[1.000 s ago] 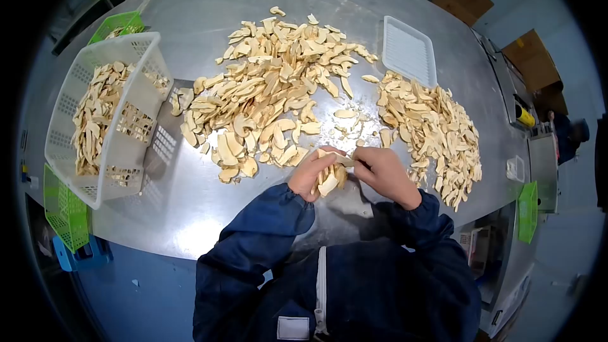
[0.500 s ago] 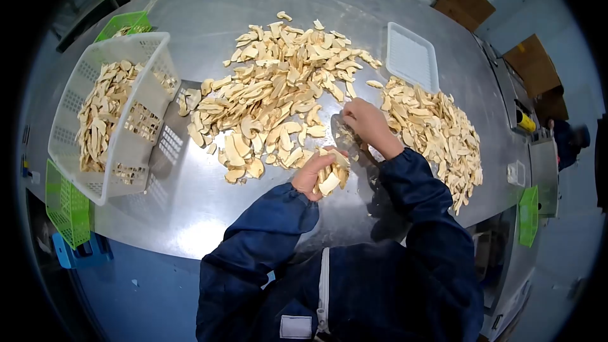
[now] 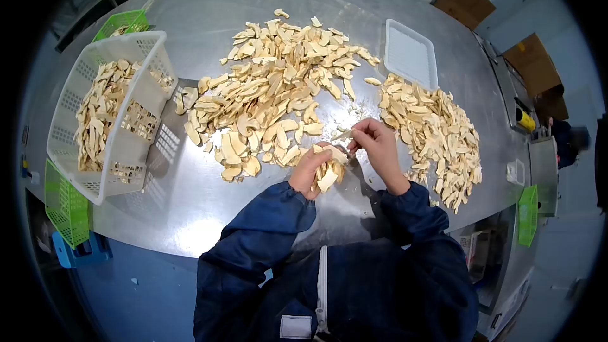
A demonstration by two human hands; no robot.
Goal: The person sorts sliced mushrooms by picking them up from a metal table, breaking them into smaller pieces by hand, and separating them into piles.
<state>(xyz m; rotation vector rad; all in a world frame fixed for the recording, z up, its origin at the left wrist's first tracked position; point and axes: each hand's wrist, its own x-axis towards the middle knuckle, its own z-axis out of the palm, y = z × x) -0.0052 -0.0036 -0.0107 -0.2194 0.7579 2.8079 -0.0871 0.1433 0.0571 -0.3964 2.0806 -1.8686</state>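
My left hand (image 3: pixel 310 170) is closed around a small bunch of pale mushroom slices (image 3: pixel 328 180), low over the steel table. Close beside it, my right hand (image 3: pixel 376 145) pinches a thin pale slice (image 3: pixel 342 134) between thumb and fingertips. A large heap of mushroom slices (image 3: pixel 272 82) spreads ahead of my left hand. To the right of my right hand lies a second pile of slices (image 3: pixel 434 133). Small crumbs dot the metal between the two piles.
A white perforated basket (image 3: pixel 120 114), partly filled with slices, stands at left on the steel table (image 3: pixel 209 12). Green baskets (image 3: pixel 130 22) sit near it. A white tray (image 3: pixel 410 54) lies behind the right pile. Another person (image 3: pixel 570 142) is at far right.
My right hand has come back toward my body and closer to my left hand, with a thin slice now visible at its fingertips. My left hand still holds its bunch.
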